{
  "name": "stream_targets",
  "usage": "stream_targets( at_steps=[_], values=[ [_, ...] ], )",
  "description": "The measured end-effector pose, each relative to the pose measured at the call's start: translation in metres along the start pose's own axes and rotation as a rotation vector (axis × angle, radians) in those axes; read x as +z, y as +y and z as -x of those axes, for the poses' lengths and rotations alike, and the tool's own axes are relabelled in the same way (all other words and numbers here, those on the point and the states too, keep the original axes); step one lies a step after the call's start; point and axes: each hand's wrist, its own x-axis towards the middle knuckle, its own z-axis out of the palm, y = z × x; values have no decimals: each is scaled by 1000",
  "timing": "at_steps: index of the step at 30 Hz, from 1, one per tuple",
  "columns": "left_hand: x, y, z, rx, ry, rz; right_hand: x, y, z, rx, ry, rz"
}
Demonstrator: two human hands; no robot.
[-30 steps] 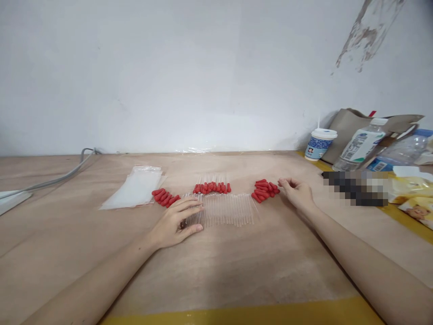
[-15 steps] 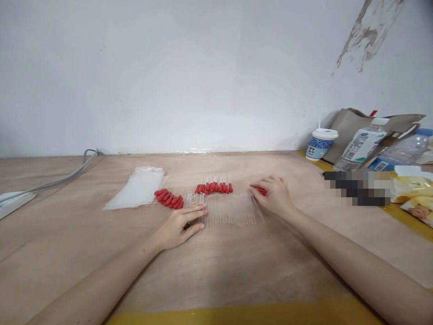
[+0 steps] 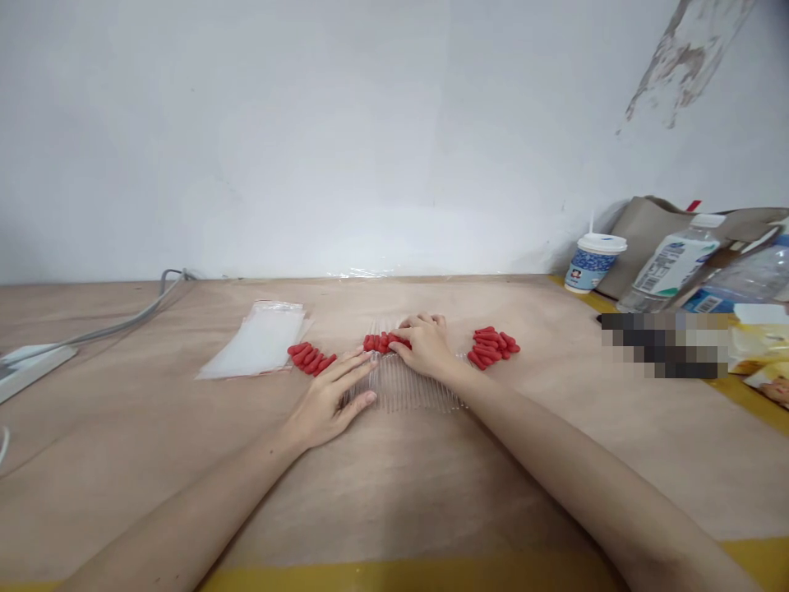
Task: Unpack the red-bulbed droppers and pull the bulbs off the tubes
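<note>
A row of clear thin tubes [image 3: 419,396] lies side by side on the brown-covered table in front of me. My left hand [image 3: 336,399] rests flat across the row's left end, fingers stretched out. Just beyond the row are droppers with red rubber bulbs [image 3: 377,341], their clear tubes pointing away from me. Fingers curled, my right hand [image 3: 425,345] closes over the right part of these droppers and hides some bulbs. One cluster of red bulbs [image 3: 308,358] sits by my left fingertips. Another heap of red bulbs [image 3: 491,347] lies right of my right hand.
Clear zip bags [image 3: 256,339] are stacked at the left. A grey cable [image 3: 132,316] runs to a white power strip [image 3: 43,370]. Toward the right stand a paper cup [image 3: 592,265], a plastic bottle [image 3: 671,267] and a grey bag [image 3: 634,238], with a wall behind.
My right hand has moved left from the right-hand heap of red bulbs to the middle droppers, uncovering that heap. My left hand stays on the tubes, and the view has shifted slightly.
</note>
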Motion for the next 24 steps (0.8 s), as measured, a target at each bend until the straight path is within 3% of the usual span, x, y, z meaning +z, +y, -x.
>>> stream_targets(
  at_steps=[6,11,15,18,21,24],
  values=[
    [1,-1,0,-80,53,-18,-14,1,7,35,169,-87],
    [3,-2,0,-73,99,-50,-44,16,44,-35,249,-299],
    [8,8,-6,28,216,-125,-60,30,79,-222,187,-327],
    [14,21,-12,150,206,-167,-60,32,94,-347,158,-316],
    [20,30,-14,280,160,-173,-55,27,100,-385,172,-335],
    [23,32,-15,333,198,-182,-53,20,100,-400,181,-334]
  ],
)
